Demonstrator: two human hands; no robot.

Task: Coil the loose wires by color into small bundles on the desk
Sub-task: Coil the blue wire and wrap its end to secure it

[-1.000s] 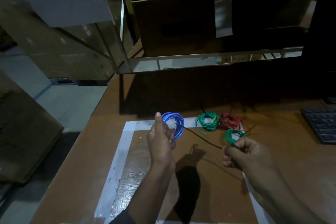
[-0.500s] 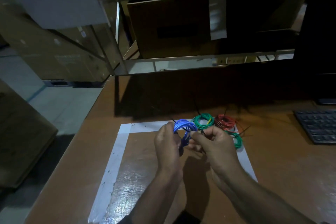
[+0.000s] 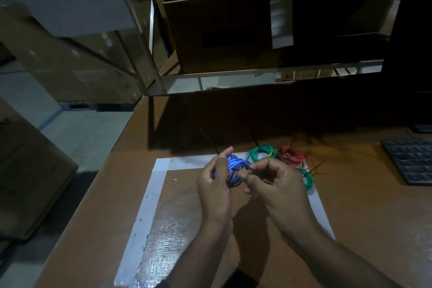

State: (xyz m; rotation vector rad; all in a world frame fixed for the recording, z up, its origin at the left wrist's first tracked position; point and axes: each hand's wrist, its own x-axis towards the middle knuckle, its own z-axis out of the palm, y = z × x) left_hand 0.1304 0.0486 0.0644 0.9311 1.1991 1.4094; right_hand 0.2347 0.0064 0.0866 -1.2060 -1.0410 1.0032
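A blue wire coil (image 3: 235, 167) is held above the desk between both hands. My left hand (image 3: 216, 186) grips its left side with curled fingers. My right hand (image 3: 277, 184) pinches a thin black tie at the coil's right edge. Behind them on the desk lie a green coil (image 3: 260, 152) and a red coil (image 3: 291, 155). A second green coil (image 3: 308, 178) is partly hidden by my right hand.
A white-taped rectangle (image 3: 161, 166) marks the brown desk (image 3: 374, 217). A dark keyboard (image 3: 411, 161) sits at the right edge. Thin black ties (image 3: 315, 167) lie by the coils. The desk's left edge (image 3: 112, 147) drops to the floor. Shelving and cardboard boxes (image 3: 219, 30) stand behind.
My right hand moved left from the second green coil to the blue coil, drawing the black tie with it. Both hands now work on the blue coil.
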